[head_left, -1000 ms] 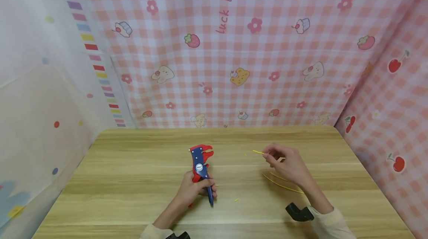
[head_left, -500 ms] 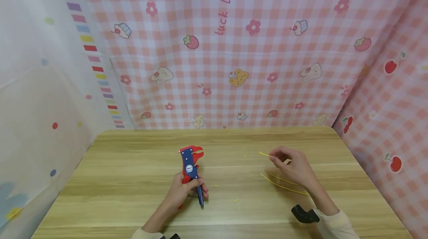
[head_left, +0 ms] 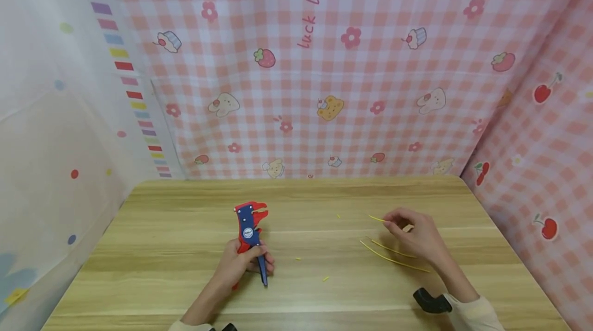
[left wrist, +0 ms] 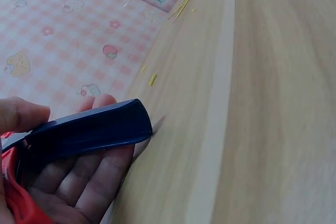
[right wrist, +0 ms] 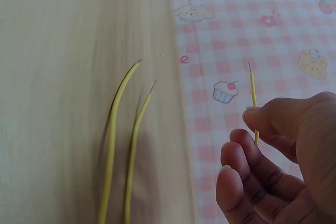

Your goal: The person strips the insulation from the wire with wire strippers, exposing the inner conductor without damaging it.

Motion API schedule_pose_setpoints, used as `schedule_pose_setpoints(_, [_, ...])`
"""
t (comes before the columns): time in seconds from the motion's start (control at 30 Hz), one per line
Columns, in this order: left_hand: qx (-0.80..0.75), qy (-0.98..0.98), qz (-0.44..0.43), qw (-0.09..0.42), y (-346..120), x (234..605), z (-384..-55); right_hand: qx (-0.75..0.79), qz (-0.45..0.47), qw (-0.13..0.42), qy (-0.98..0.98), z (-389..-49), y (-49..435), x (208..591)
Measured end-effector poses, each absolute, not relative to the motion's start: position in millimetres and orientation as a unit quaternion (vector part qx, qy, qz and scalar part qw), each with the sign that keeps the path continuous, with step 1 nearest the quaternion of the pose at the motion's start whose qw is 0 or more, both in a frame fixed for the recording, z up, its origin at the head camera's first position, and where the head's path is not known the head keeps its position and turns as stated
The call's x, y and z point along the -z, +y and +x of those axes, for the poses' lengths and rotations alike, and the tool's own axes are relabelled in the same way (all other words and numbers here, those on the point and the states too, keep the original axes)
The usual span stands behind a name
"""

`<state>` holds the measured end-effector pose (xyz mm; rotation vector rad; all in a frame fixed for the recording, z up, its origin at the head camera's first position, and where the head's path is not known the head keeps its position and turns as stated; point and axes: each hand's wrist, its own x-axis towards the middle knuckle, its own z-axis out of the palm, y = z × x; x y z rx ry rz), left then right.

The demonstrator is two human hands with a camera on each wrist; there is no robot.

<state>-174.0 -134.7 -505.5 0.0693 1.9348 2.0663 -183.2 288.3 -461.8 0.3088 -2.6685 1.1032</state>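
Note:
My left hand (head_left: 233, 264) grips a red-and-blue wire stripper (head_left: 246, 220) by its handles, head pointing away from me and its red jaws apart. In the left wrist view its blue handle (left wrist: 94, 129) lies across the fingers under the thumb. My right hand (head_left: 414, 230) pinches a yellow wire (right wrist: 253, 88) between thumb and index finger, a thin bare strand sticking out of its upper end. Just below that hand, two more yellow wires (head_left: 389, 259) lie curved side by side on the table. Bare ends show on both of these wires (right wrist: 111, 145) in the right wrist view.
Small yellow scraps of insulation (head_left: 326, 279) lie scattered on the wooden table (head_left: 194, 202) between the hands. A pink checked cloth (head_left: 296, 84) hangs behind the table, with more cloth at both sides. Each wrist wears a black mount (head_left: 432, 301).
My left hand has carried the wire stripper leftward. My right hand has drawn back to the right and slightly nearer with the pinched wire. The two wires on the table show more of their length.

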Motion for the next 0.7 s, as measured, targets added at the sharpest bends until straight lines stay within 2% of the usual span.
schedule_pose_setpoints(0.3, [-0.703,0.696,-0.004,0.146,-146,498,-174,-0.371,0.101,0.112,-0.916,-186,298,470])
schedule_pose_setpoints(0.7, [-0.607,0.788,-0.081,0.065,-154,489,-176,-0.357,0.086,0.108,-0.924,-188,306,477])
